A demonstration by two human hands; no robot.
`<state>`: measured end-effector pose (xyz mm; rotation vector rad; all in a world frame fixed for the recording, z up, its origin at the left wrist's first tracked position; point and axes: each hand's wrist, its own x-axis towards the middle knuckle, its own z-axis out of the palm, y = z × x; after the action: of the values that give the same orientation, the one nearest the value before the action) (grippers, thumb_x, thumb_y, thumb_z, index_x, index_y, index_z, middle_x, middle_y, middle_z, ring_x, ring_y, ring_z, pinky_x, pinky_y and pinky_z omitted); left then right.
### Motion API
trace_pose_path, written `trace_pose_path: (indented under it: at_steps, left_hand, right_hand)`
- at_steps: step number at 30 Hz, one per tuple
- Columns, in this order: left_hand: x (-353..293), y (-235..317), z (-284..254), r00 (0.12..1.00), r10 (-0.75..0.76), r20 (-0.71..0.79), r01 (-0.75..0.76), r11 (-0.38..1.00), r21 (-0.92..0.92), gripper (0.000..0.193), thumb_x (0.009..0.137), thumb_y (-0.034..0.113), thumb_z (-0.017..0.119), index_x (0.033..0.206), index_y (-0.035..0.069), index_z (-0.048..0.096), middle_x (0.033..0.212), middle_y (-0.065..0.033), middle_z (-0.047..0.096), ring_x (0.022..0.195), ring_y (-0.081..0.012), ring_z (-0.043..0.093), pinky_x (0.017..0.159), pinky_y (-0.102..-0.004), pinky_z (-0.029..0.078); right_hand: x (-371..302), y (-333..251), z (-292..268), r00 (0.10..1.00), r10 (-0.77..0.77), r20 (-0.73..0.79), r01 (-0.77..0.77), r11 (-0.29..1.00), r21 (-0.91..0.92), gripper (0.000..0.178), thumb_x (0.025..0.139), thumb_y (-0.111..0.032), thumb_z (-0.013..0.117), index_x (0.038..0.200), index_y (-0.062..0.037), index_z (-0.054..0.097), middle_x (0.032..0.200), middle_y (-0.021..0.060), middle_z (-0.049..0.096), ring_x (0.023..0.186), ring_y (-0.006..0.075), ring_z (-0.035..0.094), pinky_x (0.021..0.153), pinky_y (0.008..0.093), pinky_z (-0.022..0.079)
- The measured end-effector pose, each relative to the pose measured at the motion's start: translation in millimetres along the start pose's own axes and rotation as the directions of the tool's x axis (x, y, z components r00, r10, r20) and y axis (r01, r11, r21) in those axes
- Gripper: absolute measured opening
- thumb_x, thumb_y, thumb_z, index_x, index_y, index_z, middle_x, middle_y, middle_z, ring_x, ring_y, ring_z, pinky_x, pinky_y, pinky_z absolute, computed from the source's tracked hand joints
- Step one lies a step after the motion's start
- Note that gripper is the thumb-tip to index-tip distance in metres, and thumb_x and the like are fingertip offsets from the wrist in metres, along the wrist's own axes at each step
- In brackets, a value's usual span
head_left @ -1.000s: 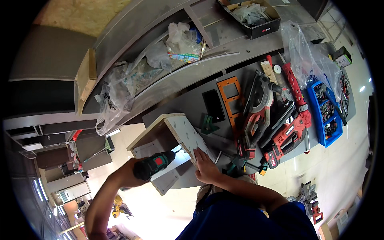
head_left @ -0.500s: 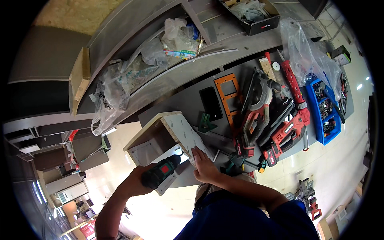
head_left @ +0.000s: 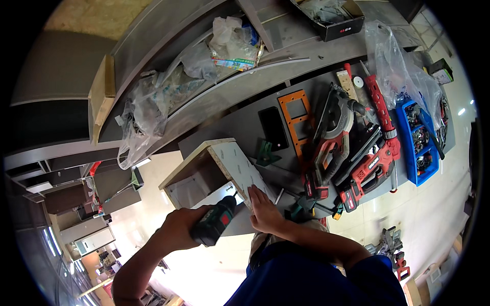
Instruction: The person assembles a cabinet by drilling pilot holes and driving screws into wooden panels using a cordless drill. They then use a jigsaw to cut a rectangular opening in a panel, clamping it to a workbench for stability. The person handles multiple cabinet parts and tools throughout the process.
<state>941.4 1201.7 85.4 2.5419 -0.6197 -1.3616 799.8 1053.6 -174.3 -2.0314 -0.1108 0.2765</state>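
My left hand point(head_left: 178, 229) is closed round a dark green and black cordless drill point(head_left: 214, 224). Its bit points at the lit inner face of an open wooden box point(head_left: 240, 166), near a small dark metal fitting point(head_left: 229, 189). From this view I cannot tell whether the bit touches the wood. The box has pale, film-faced panels and raw board edges, and sits on the near left end of a grey bench. Flat against the box's right side rests my right hand point(head_left: 266, 211), fingers stretched out, holding nothing.
Right of the box lie a black phone-like slab point(head_left: 273, 127), an orange template point(head_left: 297, 113), a red circular saw point(head_left: 329, 143) and another red power tool point(head_left: 370, 168). A blue divided tray point(head_left: 422, 173) of small hardware stands farther right. Plastic bags point(head_left: 196, 66) fill the ledge behind.
The drill has shifted right and tilted more upright, its bit now showing beside the box's right panel. My right hand keeps its place on the box. The whole view has shifted slightly.
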Motion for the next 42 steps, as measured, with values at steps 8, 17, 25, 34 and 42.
trace_pose_path:
  at_steps: [8, 17, 25, 34, 42]
  left_hand:
    - [1, -14, -5, 0.997, -0.037, 0.067, 0.042, 0.996, -0.082, 0.063, 0.068, 0.013, 0.082, 0.127, 0.015, 0.060, 0.095, -0.0152, 0.074, 0.092, -0.0370, 0.071, 0.084, -0.0427, 0.057]
    - [3, -13, -9, 0.996, -0.037, 0.080, 0.046, 0.992, -0.116, 0.058, 0.070, 0.007, 0.079, 0.125, 0.011, 0.061, 0.094, -0.0145, 0.074, 0.087, -0.0289, 0.071, 0.083, -0.0369, 0.055]
    - [-1, -5, -17, 0.994, -0.047, 0.096, 0.051, 0.997, -0.050, 0.059, 0.068, 0.005, 0.077, 0.124, 0.013, 0.061, 0.095, -0.0171, 0.074, 0.091, -0.0351, 0.072, 0.084, -0.0408, 0.056]
    - [-8, -8, -13, 0.995, -0.063, 0.080, 0.070, 0.994, -0.078, 0.057, 0.069, 0.007, 0.078, 0.123, 0.012, 0.062, 0.096, -0.0151, 0.074, 0.093, -0.0335, 0.072, 0.086, -0.0377, 0.054]
    - [-13, -23, -7, 0.999, -0.018, 0.050, 0.032, 0.954, -0.298, 0.055, 0.071, 0.002, 0.075, 0.124, 0.008, 0.062, 0.095, -0.0099, 0.074, 0.087, -0.0186, 0.068, 0.083, -0.0317, 0.053]
  right_hand:
    - [1, -6, -3, 1.000, 0.010, 0.010, -0.010, 0.999, 0.043, 0.084, 0.077, -0.008, 0.064, 0.149, 0.0095, 0.025, 0.151, 0.0323, 0.034, 0.140, 0.0453, 0.038, 0.114, 0.0467, 0.038]
    - [0, -5, -5, 0.998, 0.042, 0.054, -0.044, 0.998, 0.040, 0.084, 0.078, -0.008, 0.063, 0.150, 0.0086, 0.024, 0.153, 0.0319, 0.032, 0.142, 0.0452, 0.035, 0.116, 0.0470, 0.035]
    - [0, -5, -4, 0.998, 0.024, 0.051, -0.027, 0.998, 0.054, 0.085, 0.078, -0.007, 0.062, 0.150, 0.0114, 0.021, 0.152, 0.0349, 0.030, 0.141, 0.0479, 0.034, 0.117, 0.0476, 0.033]
    - [0, -6, -5, 0.999, 0.018, 0.041, -0.020, 0.998, 0.059, 0.085, 0.078, -0.007, 0.064, 0.150, 0.0113, 0.022, 0.152, 0.0346, 0.030, 0.141, 0.0475, 0.035, 0.117, 0.0471, 0.034]
    - [0, -6, -2, 0.998, 0.034, 0.047, -0.037, 0.997, 0.068, 0.084, 0.078, -0.008, 0.062, 0.150, 0.0099, 0.022, 0.153, 0.0332, 0.031, 0.141, 0.0467, 0.034, 0.117, 0.0465, 0.035]
